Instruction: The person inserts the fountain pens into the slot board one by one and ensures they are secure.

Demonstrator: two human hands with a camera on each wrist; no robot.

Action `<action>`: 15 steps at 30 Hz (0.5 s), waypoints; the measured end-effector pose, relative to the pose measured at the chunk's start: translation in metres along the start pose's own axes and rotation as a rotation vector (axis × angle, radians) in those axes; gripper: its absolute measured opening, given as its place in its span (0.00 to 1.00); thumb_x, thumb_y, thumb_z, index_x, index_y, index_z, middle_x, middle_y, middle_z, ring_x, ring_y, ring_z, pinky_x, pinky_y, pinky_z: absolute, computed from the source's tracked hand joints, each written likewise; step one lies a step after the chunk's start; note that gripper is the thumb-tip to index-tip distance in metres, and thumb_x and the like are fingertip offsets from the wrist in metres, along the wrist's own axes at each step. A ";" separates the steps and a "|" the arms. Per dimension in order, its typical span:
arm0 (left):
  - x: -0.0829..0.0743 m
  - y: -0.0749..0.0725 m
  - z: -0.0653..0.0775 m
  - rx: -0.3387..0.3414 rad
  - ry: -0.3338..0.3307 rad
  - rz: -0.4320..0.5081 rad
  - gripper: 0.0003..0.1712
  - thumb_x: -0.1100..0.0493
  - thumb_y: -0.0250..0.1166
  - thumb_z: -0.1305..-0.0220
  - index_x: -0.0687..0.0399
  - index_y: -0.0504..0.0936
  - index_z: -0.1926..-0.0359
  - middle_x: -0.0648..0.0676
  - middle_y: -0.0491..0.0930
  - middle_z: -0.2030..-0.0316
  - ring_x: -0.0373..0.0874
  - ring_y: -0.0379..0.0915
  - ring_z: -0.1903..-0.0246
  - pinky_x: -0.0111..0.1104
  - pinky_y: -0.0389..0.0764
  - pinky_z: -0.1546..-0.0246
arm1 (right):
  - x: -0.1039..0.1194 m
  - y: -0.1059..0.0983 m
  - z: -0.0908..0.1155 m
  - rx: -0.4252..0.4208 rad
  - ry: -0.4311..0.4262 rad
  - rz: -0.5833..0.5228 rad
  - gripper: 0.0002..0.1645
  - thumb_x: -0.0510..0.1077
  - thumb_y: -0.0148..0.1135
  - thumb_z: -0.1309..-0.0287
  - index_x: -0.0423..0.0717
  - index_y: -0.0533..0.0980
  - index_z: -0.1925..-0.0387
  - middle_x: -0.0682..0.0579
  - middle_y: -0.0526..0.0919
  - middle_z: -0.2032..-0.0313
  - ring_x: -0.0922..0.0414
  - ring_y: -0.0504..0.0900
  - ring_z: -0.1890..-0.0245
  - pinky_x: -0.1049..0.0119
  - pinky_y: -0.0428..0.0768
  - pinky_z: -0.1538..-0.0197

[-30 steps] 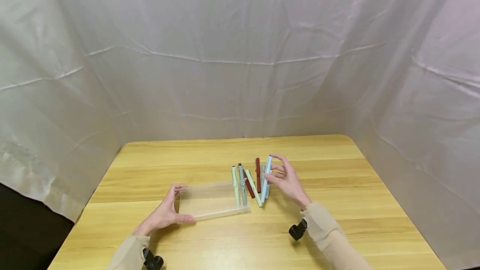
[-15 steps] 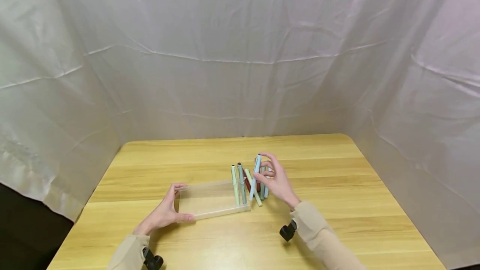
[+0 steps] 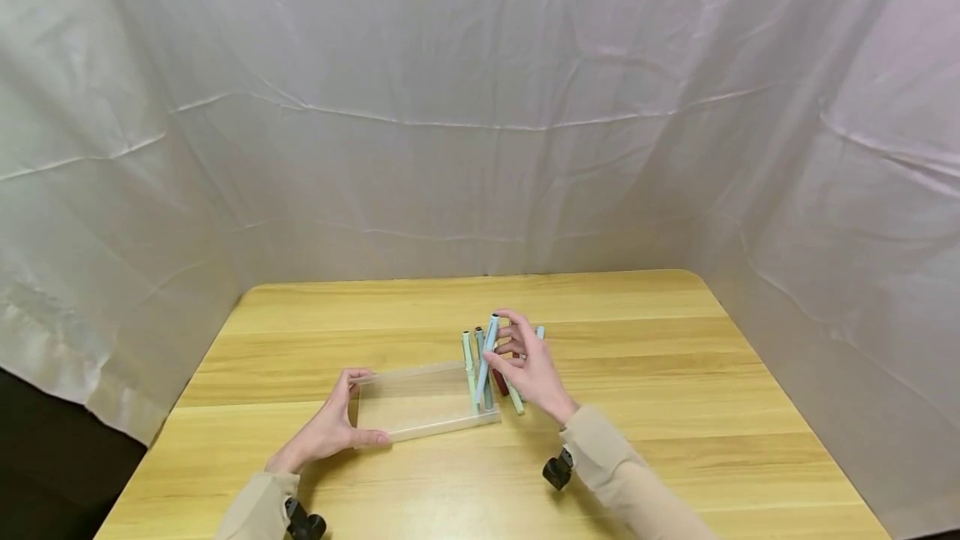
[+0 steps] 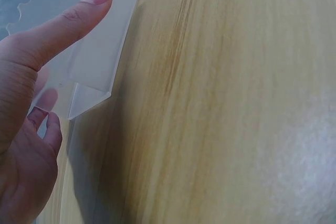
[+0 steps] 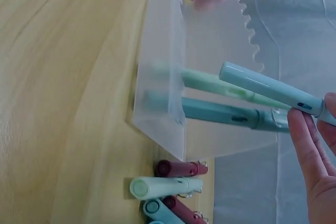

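A clear plastic pen rack with scalloped edges lies on the table. My left hand grips its left end, thumb on the front wall and fingers at the far side. In my right hand, fingertips pinch a light blue pen, tilted over the rack's right end. Two pens rest in the rack there, one light green and one grey-teal. The held pen partly covers the grey-teal one in the head view.
Just right of the rack lie several loose pens, among them a dark red pen, a pale green pen and a blue pen. My right hand partly hides them in the head view. White curtains surround the wooden table.
My right hand has carried the light blue pen leftward from the loose pens to above the rack's right end. The left hand and the rack have stayed in place.
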State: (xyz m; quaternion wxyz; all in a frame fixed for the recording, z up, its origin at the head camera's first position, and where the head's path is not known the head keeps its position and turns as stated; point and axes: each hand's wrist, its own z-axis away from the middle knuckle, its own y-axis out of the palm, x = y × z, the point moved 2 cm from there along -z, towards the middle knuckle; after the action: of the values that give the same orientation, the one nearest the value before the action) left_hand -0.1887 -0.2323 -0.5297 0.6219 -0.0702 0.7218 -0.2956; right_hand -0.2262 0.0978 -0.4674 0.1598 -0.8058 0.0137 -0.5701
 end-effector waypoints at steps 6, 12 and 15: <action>-0.002 0.000 0.001 -0.011 0.016 0.003 0.58 0.56 0.84 0.59 0.63 0.56 0.34 0.72 0.58 0.32 0.77 0.49 0.29 0.69 0.50 0.28 | 0.003 0.009 0.003 0.033 -0.057 0.005 0.37 0.35 0.67 0.39 0.49 0.64 0.31 0.35 0.81 0.50 0.42 0.87 0.60 0.59 0.90 0.56; -0.003 0.000 0.001 -0.006 0.013 -0.004 0.58 0.56 0.84 0.59 0.64 0.56 0.34 0.72 0.57 0.32 0.77 0.50 0.29 0.70 0.51 0.29 | 0.007 0.016 0.004 0.049 -0.137 0.063 0.37 0.33 0.68 0.40 0.49 0.65 0.32 0.39 0.82 0.53 0.48 0.88 0.63 0.62 0.90 0.60; -0.003 0.000 0.001 0.001 0.004 -0.007 0.58 0.55 0.84 0.58 0.63 0.55 0.34 0.73 0.56 0.31 0.78 0.49 0.29 0.70 0.51 0.29 | 0.008 0.020 0.006 0.061 -0.186 0.114 0.37 0.33 0.69 0.41 0.47 0.65 0.33 0.41 0.81 0.54 0.53 0.88 0.65 0.68 0.89 0.62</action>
State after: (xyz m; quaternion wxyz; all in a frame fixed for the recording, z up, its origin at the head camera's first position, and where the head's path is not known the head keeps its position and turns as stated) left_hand -0.1873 -0.2317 -0.5271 0.6194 -0.0720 0.7226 -0.2985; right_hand -0.2150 0.0785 -0.4678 0.2168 -0.8479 0.0272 -0.4830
